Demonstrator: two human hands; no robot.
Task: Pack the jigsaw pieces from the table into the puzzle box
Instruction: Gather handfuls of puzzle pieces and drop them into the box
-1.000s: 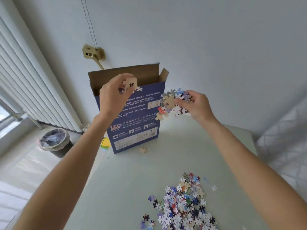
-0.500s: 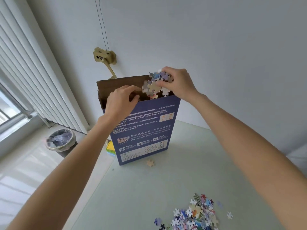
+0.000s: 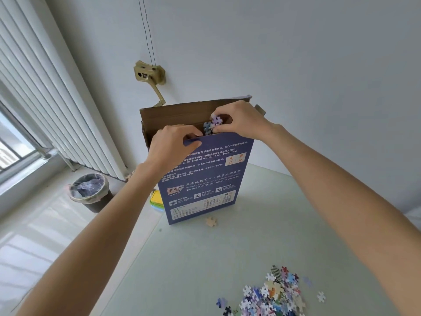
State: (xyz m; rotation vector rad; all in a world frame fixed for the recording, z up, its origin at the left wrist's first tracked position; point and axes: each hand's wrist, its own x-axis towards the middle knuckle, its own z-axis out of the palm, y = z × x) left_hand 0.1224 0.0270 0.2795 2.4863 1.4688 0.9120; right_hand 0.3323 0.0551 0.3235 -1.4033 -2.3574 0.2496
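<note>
Pinching clump of jigsaw pieces in right hand at frame centre, directly above puzzle box slot; left hand fingers hook front wall. Loose pile lower right.

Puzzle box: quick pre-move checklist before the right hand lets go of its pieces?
1. Puzzle box upright on the table: ok.
2. Top open, flap up behind the opening: ok.
3. Left hand grips the front wall at the rim, steadying it: ok.
4. Right hand over the opening, pinching the held pieces just above the rim: ok.
5. Room inside the box for more: cannot tell, the inside is hidden.
6. Table cleared: not ok. A pile of pieces lies near the front edge and one tan piece lies at the foot of the box.
</note>
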